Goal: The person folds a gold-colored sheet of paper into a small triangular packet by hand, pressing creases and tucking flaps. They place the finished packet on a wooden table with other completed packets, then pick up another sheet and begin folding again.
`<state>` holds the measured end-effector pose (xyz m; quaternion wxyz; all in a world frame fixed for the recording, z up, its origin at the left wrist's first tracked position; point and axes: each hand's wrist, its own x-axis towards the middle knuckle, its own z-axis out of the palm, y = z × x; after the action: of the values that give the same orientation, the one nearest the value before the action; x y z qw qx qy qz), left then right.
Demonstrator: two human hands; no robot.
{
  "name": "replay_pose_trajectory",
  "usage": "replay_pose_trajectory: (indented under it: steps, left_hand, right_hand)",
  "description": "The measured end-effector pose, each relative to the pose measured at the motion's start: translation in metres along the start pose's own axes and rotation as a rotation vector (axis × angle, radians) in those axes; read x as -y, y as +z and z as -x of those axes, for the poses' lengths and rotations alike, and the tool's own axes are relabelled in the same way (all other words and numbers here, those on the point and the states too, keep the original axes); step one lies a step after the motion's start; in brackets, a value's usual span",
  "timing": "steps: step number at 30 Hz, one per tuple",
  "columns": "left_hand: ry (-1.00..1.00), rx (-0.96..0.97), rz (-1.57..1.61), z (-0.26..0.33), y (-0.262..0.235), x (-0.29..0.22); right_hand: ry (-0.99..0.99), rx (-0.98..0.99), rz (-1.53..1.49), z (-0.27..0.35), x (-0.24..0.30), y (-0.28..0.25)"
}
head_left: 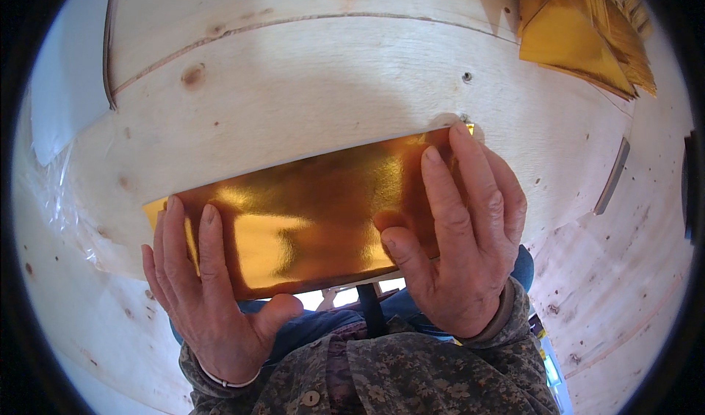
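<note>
A shiny gold sheet (316, 202), long and rectangular, lies slantwise at the near edge of a pale wooden table, its right end farther from me. My left hand (209, 297) rests on its left end, fingers stretched out flat and thumb held apart near the lower edge. On the right end lies my right hand (466, 231), its fingers extended toward the upper corner and its thumb on the sheet's face. The glossy surface mirrors the thumb and bright light. What lies beneath the sheet is hidden.
A stack of folded gold sheets (580, 37) sits at the far right of the wooden table (330, 77). A white sheet (70, 70) and crumpled clear plastic film (62, 202) are at the left. A thin grey strip (612, 176) lies near the right edge.
</note>
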<state>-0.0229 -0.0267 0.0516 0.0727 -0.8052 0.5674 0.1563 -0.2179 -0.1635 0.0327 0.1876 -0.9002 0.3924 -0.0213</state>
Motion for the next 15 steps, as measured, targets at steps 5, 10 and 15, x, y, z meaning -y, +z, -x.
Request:
replay_pose_trajectory:
  steps: [5, 10, 15]
  left_hand:
    - [0.009, 0.078, 0.002, -0.0010, -0.0060, -0.0005]
    - [0.004, 0.099, 0.016, 0.0004, -0.0069, -0.0018]
    - [-0.001, 0.040, 0.042, 0.0005, -0.0026, -0.0044]
  right_hand:
    - [0.018, -0.014, 0.047, 0.0012, 0.0026, 0.0035]
    - [0.018, -0.013, 0.121, 0.0023, 0.0030, 0.0037]
    - [0.017, -0.006, 0.132, 0.0070, -0.0015, 0.0035]
